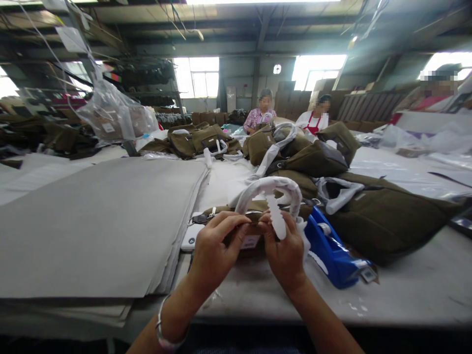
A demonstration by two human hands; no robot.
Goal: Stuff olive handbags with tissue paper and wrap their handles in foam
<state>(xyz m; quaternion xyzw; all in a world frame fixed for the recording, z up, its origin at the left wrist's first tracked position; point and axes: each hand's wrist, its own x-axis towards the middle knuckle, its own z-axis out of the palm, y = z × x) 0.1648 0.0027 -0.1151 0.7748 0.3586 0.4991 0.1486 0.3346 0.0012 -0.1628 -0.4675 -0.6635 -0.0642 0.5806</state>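
Note:
An olive handbag (254,229) lies on the table right in front of me, its handle (272,183) wrapped in white padding and arching up. My left hand (216,246) pinches the bag's edge just below the zipper (253,213), left of the middle. On the other side of the middle, my right hand (285,253) pinches the same edge between thumb and fingers. A white strip with a notched edge (276,216) hangs from the handle in front of the right fingers. Between the hands, a pale label (249,242) shows on the bag.
A blue tape dispenser (334,253) stands right of my right hand. Beside the bag's left end lies a white phone (188,241). Large grey sheets (92,226) are stacked at left. More olive bags (391,211) pile up right and behind. People (260,115) sit across the table.

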